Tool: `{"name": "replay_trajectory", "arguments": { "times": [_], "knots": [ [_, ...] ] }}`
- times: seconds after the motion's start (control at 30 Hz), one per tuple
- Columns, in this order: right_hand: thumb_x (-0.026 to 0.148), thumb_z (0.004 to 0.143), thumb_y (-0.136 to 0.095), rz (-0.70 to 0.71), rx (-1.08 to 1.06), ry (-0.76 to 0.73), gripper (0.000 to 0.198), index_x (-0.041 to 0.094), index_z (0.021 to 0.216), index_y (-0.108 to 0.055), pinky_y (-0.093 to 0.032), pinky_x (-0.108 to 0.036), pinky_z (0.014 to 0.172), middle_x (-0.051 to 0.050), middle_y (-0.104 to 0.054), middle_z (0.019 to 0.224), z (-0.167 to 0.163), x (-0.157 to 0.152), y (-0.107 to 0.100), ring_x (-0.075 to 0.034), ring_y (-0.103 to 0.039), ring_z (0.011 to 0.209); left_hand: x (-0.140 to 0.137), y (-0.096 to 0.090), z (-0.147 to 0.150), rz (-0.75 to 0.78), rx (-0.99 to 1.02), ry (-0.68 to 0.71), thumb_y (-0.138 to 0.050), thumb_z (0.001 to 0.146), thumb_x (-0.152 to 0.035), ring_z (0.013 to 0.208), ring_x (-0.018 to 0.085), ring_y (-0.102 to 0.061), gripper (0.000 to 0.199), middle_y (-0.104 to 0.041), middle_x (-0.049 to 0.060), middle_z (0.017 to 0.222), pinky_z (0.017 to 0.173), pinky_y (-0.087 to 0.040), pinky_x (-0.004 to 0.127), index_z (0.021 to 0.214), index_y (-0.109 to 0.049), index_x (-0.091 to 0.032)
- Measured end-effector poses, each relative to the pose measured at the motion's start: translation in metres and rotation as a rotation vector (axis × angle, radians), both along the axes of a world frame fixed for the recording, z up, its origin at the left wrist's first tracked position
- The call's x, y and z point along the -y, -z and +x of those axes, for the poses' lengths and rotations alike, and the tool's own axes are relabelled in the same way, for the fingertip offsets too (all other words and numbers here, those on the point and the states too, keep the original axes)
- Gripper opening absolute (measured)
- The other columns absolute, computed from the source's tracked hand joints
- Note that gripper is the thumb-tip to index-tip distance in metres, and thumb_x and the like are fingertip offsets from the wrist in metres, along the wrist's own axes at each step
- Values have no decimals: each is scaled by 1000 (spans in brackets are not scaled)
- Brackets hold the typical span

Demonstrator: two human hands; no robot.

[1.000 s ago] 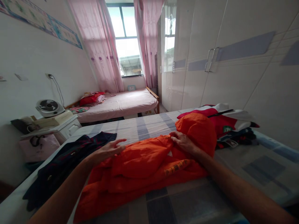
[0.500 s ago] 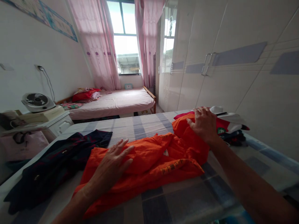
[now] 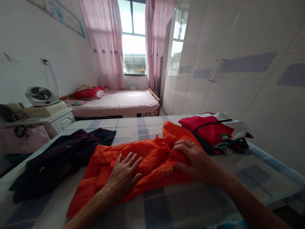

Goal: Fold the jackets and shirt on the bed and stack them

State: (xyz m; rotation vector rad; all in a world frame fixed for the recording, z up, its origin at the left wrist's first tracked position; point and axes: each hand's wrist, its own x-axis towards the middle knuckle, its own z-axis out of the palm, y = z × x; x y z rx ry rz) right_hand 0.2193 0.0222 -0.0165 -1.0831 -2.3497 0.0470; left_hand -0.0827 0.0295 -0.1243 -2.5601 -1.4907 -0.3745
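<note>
An orange garment (image 3: pixel 147 151) with dark printed lettering lies spread and partly folded on the checked bed sheet (image 3: pixel 157 210). My left hand (image 3: pixel 126 171) rests flat on its left half, fingers spread. At its right end my right hand (image 3: pixel 193 160) has curled fingers closed on a bunched fold of the cloth, somewhat blurred. This fold stands up in a hump above the rest. Left of the orange cloth lies a dark plaid garment (image 3: pixel 64 156), loosely spread. To the right sits a pile of folded clothes (image 3: pixel 209 127), red and white on top, with dark cloth beneath.
A second bed (image 3: pixel 119 103) with pink bedding stands by the window. On the left, a white cabinet (image 3: pixel 60 122) carries a small fan (image 3: pixel 41 95), with a pink bag (image 3: pixel 25 140) in front. Tall wardrobe doors (image 3: pixel 214 92) line the right side.
My right hand has moved left and down with the right end of the orange cloth, uncovering more of the folded pile. My left hand has shifted slightly right and lies flatter.
</note>
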Motion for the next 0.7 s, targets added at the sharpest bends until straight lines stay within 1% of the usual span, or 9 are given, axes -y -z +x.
{"name": "replay_trajectory", "arguments": {
  "times": [0.07, 0.1, 0.17, 0.27, 0.33, 0.43, 0.53, 0.6, 0.7],
  "knots": [
    [39, 80, -62, -138, 80, -126, 38, 25, 115, -58, -42, -33, 97, -4, -59, 123, -12, 10, 13, -21, -52, 115, 1, -2, 0, -15, 13, 3, -48, 88, -46, 132, 31, -39, 52, -46, 10, 141, 108, -23, 58, 136, -45, -26],
    [39, 83, -58, -144, 52, -108, 35, 25, 115, -58, -42, -33, 98, -4, -59, 123, -13, 11, 20, -20, -52, 116, 1, -3, 0, -24, 23, 5, -47, 88, -46, 132, 31, -39, 52, -46, 10, 141, 108, -23, 58, 136, -45, -26],
    [36, 89, -48, -49, -77, 65, 26, 23, 108, -61, -41, -35, 99, -5, -62, 117, -6, 3, 32, -19, -54, 113, 0, -6, -1, -57, 42, 11, -45, 89, -47, 131, 31, -40, 50, -48, 10, 140, 108, -24, 58, 134, -47, -26],
    [34, 90, -42, 142, -210, 444, 31, 18, 108, -60, -38, -43, 100, -11, -62, 115, 22, -18, 48, -24, -54, 111, 0, -14, 0, -59, 101, -26, -42, 91, -44, 130, 30, -41, 44, -51, 9, 138, 108, -25, 58, 129, -53, -25],
    [38, 87, -43, 94, -243, 656, 41, 13, 116, -57, -37, -47, 100, -15, -59, 119, 45, -32, 57, -29, -54, 111, 3, -21, 4, -7, 152, -50, -42, 91, -41, 131, 29, -40, 44, -49, 10, 139, 109, -26, 55, 129, -52, -23],
    [49, 85, -45, -349, -380, 811, 52, 10, 117, -57, -44, -46, 95, -19, -59, 119, 73, -40, 69, -32, -56, 111, 13, -32, 20, 12, 192, -23, -42, 91, -42, 134, 28, -35, 47, -39, 10, 146, 110, -25, 54, 136, -45, -26],
    [54, 81, -51, -812, -703, 720, 54, 16, 118, -58, -55, -38, 76, -15, -60, 123, 84, -37, 74, -30, -58, 110, 25, -40, 43, -111, 220, -3, -42, 90, -47, 138, 28, -28, 53, -29, 8, 152, 109, -25, 57, 141, -34, -32],
    [51, 76, -61, -963, -922, 622, 57, 19, 123, -54, -57, -32, 62, -11, -62, 122, 83, -32, 71, -28, -62, 104, 29, -44, 59, -214, 257, -17, -42, 89, -49, 139, 29, -23, 58, -22, 8, 154, 108, -25, 58, 143, -28, -33],
    [41, 71, -70, -1117, -1042, 518, 57, 18, 121, -56, -56, -27, 54, -9, -69, 108, 74, -26, 63, -25, -68, 89, 28, -42, 76, -297, 310, -60, -43, 87, -54, 140, 32, -21, 63, -17, 11, 155, 106, -25, 61, 144, -27, -32]
  ]
}}
